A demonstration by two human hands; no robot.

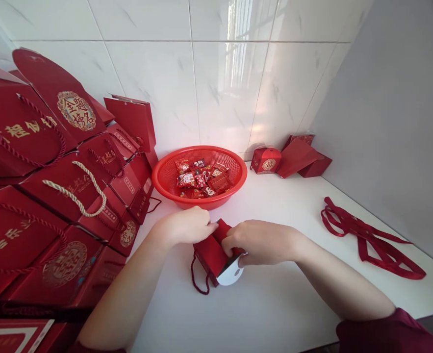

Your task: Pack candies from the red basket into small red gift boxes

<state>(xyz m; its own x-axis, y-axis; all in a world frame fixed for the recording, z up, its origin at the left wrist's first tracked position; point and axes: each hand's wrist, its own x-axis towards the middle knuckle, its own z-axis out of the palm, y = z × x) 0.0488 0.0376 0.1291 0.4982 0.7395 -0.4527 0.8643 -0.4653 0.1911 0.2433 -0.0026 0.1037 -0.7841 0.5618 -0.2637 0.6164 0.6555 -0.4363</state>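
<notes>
A small red gift box (211, 254) stands on the white table in front of me, its top open. One flap with a white inner face (231, 273) hangs out on the near side, and a dark red cord handle (200, 282) loops at its left. My left hand (191, 226) is closed on the box's far left edge, fingertips partly hidden. Across from it, my right hand (256, 241) has its fingers bent over the right edge by the flap, closed on the box. What is inside the box is mostly hidden.
A red plastic basket (158, 182) of wrapped sweets (199, 180) stands behind the box. Stacked red gift boxes (54, 206) crowd the left. A small red box (266, 161) and folded red boxes (300, 157) sit back right; red ribbon (370, 235) lies right.
</notes>
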